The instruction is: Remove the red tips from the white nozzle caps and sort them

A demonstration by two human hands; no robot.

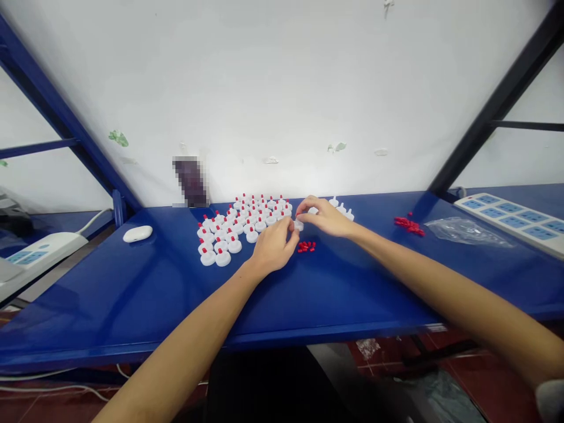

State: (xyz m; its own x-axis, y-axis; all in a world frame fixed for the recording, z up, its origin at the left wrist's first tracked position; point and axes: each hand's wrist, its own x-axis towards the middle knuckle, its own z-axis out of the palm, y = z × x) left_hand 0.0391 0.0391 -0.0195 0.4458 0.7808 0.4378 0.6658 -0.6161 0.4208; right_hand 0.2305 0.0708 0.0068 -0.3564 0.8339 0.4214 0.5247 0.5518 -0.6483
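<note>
My left hand [274,245] is closed, its fingertips pinching the edge of a white round nozzle cap [299,225]. From the other side my right hand [326,218] pinches a small red tip cover at the top of that same cap; its fingers hide most of the cover. Left of my hands, many white nozzle caps [234,245] stand in a cluster, each topped with a red tip. Behind and beside my right hand are several white caps with bare spouts [341,208]. A small pile of loose red tip covers [307,247] lies just below my hands.
More red covers [409,226] lie to the right, beside a clear plastic bag [469,231]. Power strips stand at the right [515,217] and far left [42,255]. A white earbud case [138,234] sits on the blue table [176,317]; a pixelated object [192,182] leans against the wall.
</note>
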